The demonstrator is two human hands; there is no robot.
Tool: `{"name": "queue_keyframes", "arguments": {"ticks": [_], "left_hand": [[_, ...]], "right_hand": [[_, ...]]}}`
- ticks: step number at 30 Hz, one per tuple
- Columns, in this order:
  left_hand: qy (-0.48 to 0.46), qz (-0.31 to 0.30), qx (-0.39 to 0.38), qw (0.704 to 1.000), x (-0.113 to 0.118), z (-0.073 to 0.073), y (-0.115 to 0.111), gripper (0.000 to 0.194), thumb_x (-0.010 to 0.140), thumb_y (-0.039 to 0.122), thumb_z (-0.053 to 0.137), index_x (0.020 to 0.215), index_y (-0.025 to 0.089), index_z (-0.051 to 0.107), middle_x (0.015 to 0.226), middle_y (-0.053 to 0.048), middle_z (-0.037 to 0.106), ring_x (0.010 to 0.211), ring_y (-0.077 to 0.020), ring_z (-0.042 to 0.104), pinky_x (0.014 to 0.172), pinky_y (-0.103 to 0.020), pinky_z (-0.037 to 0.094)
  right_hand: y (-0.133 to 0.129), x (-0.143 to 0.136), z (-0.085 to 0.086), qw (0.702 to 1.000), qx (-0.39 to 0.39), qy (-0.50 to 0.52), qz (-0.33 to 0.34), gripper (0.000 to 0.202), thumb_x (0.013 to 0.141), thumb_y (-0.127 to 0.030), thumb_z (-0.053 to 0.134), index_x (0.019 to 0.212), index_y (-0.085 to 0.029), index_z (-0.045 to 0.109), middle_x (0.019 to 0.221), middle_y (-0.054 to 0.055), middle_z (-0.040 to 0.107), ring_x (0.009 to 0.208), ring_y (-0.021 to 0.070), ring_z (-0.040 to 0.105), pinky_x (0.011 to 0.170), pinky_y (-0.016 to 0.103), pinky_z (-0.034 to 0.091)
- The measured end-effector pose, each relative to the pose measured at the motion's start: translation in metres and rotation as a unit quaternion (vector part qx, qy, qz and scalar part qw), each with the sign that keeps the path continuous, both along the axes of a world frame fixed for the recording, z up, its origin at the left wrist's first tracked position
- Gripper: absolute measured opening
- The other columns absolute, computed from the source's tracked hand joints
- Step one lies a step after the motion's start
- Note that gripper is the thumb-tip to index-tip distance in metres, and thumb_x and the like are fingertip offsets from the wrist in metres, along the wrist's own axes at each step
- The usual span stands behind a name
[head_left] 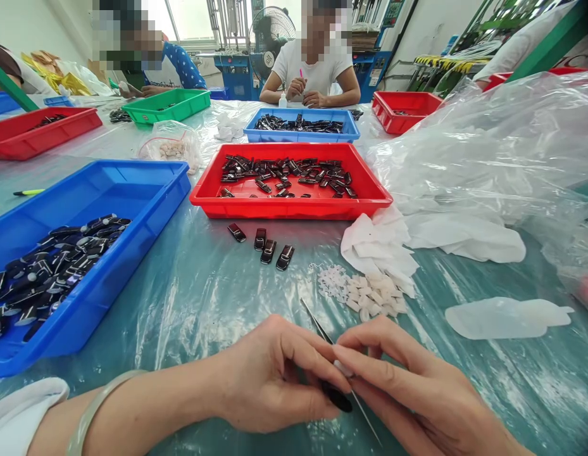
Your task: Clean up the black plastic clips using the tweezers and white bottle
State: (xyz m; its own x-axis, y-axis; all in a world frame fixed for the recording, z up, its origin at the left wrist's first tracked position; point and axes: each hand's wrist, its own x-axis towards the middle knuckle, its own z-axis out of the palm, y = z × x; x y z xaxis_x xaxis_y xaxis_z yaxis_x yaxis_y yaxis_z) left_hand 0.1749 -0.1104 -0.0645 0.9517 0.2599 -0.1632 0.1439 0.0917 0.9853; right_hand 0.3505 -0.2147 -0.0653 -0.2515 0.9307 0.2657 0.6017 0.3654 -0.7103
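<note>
My left hand is closed on a small glossy black part with a rounded end, mostly covered by my fingers. My right hand meets it, thumb and fingers pinched on a small whitish piece against the black part. Thin metal tweezers run slantwise between both hands; which hand bears them is unclear. Just beyond my fingers lie a heap of beige-white pads and a scatter of clear bits. Several black clip-like parts rest on the table farther off.
A blue tray of black parts stands left, a red tray ahead, another blue tray behind it. White cloth, a translucent squeeze bottle and plastic sheeting lie right. Two people sit across the table.
</note>
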Motion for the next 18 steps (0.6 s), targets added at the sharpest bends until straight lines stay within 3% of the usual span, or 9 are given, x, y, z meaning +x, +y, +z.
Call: {"name": "queue_keyframes", "arguments": {"ticks": [3, 11, 18], "left_hand": [[0.001, 0.004, 0.000, 1.000, 0.000, 0.000, 0.000, 0.021, 0.073, 0.012, 0.063, 0.091, 0.005, 0.072, 0.086, -0.009, 0.066, 0.067, -0.0097, 0.056, 0.058, -0.015, 0.043], [0.013, 0.019, -0.048, 0.999, -0.002, -0.005, -0.003, 0.021, 0.071, 0.013, 0.065, 0.090, 0.007, 0.070, 0.082, -0.005, 0.061, 0.063, -0.0072, 0.050, 0.054, -0.015, 0.039], [-0.007, 0.009, 0.089, 0.996, 0.001, 0.002, -0.006, 0.022, 0.074, 0.008, 0.055, 0.091, 0.003, 0.069, 0.083, -0.008, 0.062, 0.061, -0.0076, 0.053, 0.053, -0.015, 0.041]], "right_hand": [[0.000, 0.000, -0.003, 1.000, 0.002, -0.009, 0.010, 0.043, 0.081, -0.004, 0.051, 0.116, -0.028, 0.056, 0.097, 0.006, 0.059, 0.085, 0.0145, 0.060, 0.072, 0.024, 0.052], [0.001, -0.003, -0.012, 0.999, 0.043, 0.012, 0.001, 0.023, 0.082, -0.001, 0.045, 0.096, -0.017, 0.053, 0.092, 0.006, 0.054, 0.084, 0.0118, 0.057, 0.070, 0.021, 0.051], [0.001, -0.003, -0.016, 0.998, 0.055, 0.017, -0.018, 0.022, 0.081, 0.001, 0.046, 0.092, -0.016, 0.054, 0.087, 0.004, 0.055, 0.081, 0.0104, 0.056, 0.068, 0.020, 0.050]]}}
